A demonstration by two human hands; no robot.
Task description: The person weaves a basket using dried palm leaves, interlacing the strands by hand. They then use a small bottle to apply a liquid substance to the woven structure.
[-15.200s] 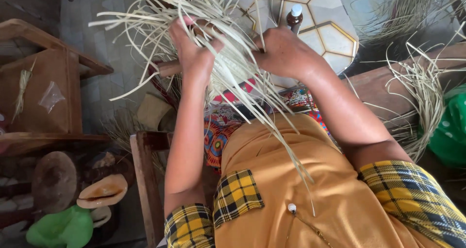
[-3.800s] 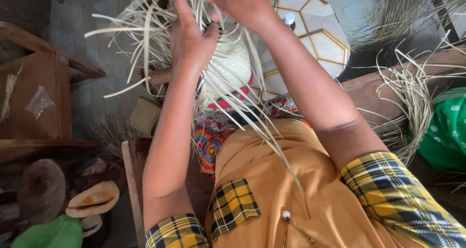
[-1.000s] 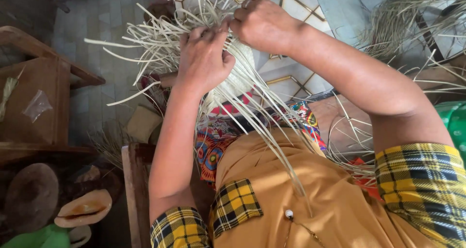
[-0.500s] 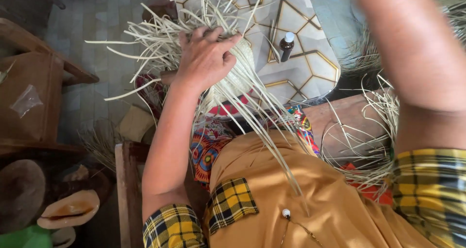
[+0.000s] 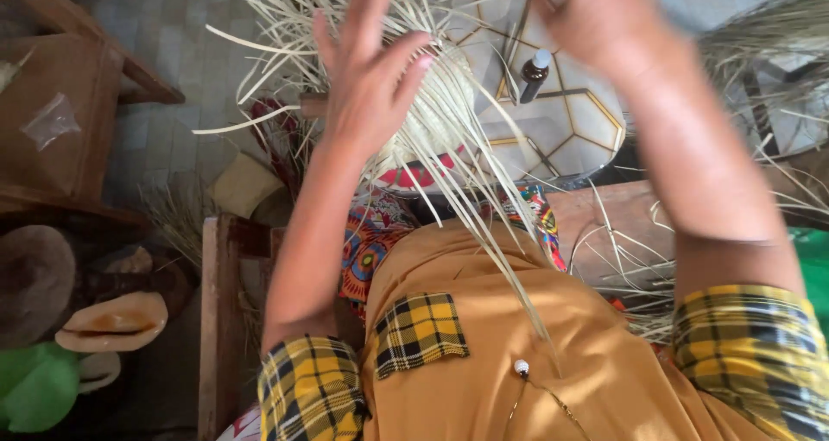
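The left hand lay spread, fingers apart, on the pale woven straw piece, palm pressed against its rounded crown and gripping nothing. The right hand was raised at the top of the view, blurred; whether it pinched a strand I could not tell. The two hands were well apart. The straw piece sat just above the person's lap, loose strands fanning out from it, some trailing down over the mustard-yellow garment with its yellow plaid cuffs. Beneath the piece showed a bright patterned cloth. Beyond it, a small dark bottle with a white cap stood on a white surface with gold hexagon lines. More dry straw lay heaped on the right. To the left stood brown wooden furniture.
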